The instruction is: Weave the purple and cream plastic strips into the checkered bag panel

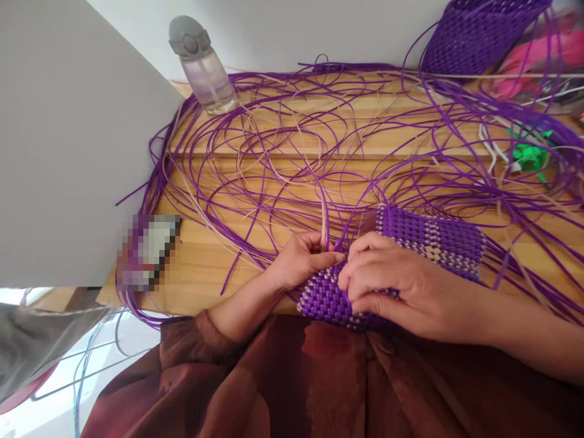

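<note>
Starting with the woven panel (433,240), where does it lie against the water bottle (205,67)?

Well apart from the bottle, nearer the person and off to the bottle's right, flat on the desk (201,267). One end reaches past the desk edge over the brown garment (255,377).

And its long axis?

It slants. The end under the hands is closest to the person, and the far end points away and to the right, further from the bottle. Purple and cream checks run along it.

How is the left hand (303,258) set?

The forearm comes up from the brown sleeve, on the bottle's side of the panel, with the wrist bent inward. Its fingers and thumb are pinched closed on a cream strand (324,225) that stands nearly upright above the knuckles.

The right hand (392,286)?

It lies palm down over the panel's near half, with the forearm entering from the side away from the bottle. The fingers are curled and their tips press into the weave right against the left fingertips. I cannot tell whether it grips a strand, because the thumb is hidden.

Anything else around?

Loose purple strands (319,146) loop across the desk from the panel back to the bottle's foot. A purple basket (474,33) sits far to the bottle's right
</note>
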{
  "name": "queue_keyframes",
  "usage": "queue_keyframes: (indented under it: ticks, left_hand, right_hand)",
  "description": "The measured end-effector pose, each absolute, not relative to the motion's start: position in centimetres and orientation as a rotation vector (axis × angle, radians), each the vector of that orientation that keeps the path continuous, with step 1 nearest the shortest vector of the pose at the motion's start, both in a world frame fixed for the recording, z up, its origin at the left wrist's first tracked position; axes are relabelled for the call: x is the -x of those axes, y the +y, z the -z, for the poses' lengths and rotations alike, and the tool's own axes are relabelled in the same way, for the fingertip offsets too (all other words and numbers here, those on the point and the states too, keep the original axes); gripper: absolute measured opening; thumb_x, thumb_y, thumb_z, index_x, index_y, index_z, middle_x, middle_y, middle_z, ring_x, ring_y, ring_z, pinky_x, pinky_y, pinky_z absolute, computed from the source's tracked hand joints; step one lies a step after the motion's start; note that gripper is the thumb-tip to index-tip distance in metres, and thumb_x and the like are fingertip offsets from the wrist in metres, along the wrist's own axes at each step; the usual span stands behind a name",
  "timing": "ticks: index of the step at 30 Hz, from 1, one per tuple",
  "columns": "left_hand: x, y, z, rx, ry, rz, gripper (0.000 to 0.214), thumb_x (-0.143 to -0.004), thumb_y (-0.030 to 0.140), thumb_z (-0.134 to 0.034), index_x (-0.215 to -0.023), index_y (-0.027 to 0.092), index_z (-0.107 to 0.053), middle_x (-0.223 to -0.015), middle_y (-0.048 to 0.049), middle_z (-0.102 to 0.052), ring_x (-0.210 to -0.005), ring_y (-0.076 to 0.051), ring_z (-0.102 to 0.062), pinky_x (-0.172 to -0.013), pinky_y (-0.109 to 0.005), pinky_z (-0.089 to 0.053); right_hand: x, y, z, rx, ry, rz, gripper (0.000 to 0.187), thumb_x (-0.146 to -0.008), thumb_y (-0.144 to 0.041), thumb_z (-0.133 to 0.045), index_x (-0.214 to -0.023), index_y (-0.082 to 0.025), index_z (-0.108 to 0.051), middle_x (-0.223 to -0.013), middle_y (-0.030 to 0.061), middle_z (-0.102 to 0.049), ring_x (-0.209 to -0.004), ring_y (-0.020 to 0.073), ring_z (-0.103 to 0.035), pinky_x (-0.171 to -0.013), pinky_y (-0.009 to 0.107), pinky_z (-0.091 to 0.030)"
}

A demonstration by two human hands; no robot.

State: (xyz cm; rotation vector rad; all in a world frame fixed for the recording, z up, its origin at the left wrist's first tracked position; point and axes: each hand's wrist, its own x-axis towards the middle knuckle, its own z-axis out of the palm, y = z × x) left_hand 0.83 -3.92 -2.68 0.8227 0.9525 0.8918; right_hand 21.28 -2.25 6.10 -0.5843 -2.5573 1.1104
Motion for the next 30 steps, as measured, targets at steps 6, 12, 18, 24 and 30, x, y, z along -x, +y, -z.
queue_keyframes:
  ticks: [6,12,18,24,30]
  left_hand:
    - [-0.8,-4.0,2.5,-0.841,0.923,-0.898,0.034,-0.061,0.032,-0.09,-0.076,0.012,-0.067,-0.069,0.0007,-0.064,-0.061,-0.008,-0.053,-0.062,-0.022,-0.039]
    - [-0.8,-4.1,2.4,-0.883,0.928,-0.911,0.033,-0.064,0.033,-0.089,-0.074,0.012,-0.066,-0.068,0.0019,-0.062,-0.059,-0.006,-0.05,-0.059,-0.021,-0.037]
    - [-0.7,-4.1,3.0,-0.954,0.931,-0.942,0.031,-0.068,0.035,-0.087,-0.074,0.013,-0.066,-0.066,0.002,-0.062,-0.057,-0.006,-0.049,-0.058,-0.021,-0.037]
    - [-0.6,-4.1,3.0,-1.038,0.921,-0.926,0.027,-0.074,0.035,-0.084,-0.078,0.012,-0.071,-0.068,-0.0005,-0.064,-0.061,-0.009,-0.053,-0.062,-0.024,-0.04]
    - [-0.5,-3.9,2.9,-1.039,0.892,-0.941,0.026,-0.073,0.034,-0.084,-0.083,0.012,-0.074,-0.074,-0.0027,-0.069,-0.066,-0.011,-0.059,-0.068,-0.025,-0.044]
  right_hand:
    - [-20.9,-0.3,-4.0,1.16,-2.182,-1.224,0.016,-0.09,-0.033,-0.066,-0.093,-0.026,-0.079,-0.09,-0.0009,-0.078,-0.085,0.0151,-0.07,-0.08,0.028,-0.052]
    - [-20.4,-0.1,-4.5,1.354,-2.076,-1.351,0.011,-0.084,-0.03,-0.068,-0.086,-0.021,-0.074,-0.08,-0.0004,-0.077,-0.071,0.0137,-0.07,-0.066,0.025,-0.051]
    - [-20.6,0.5,-3.8,1.42,-1.873,-1.634,0.016,-0.075,-0.032,-0.073,-0.078,-0.018,-0.066,-0.068,0.0016,-0.071,-0.058,0.0119,-0.061,-0.054,0.023,-0.044]
    - [-19.7,1.6,-3.9,1.449,-1.807,-1.797,0.012,-0.068,-0.023,-0.071,-0.072,-0.018,-0.061,-0.061,0.0005,-0.067,-0.053,0.0096,-0.055,-0.049,0.021,-0.04]
    - [-18.6,2.2,-5.0,1.448,-2.047,-1.73,0.012,-0.073,-0.021,-0.068,-0.082,-0.018,-0.062,-0.059,-0.0021,-0.066,-0.052,0.0107,-0.056,-0.052,0.023,-0.041]
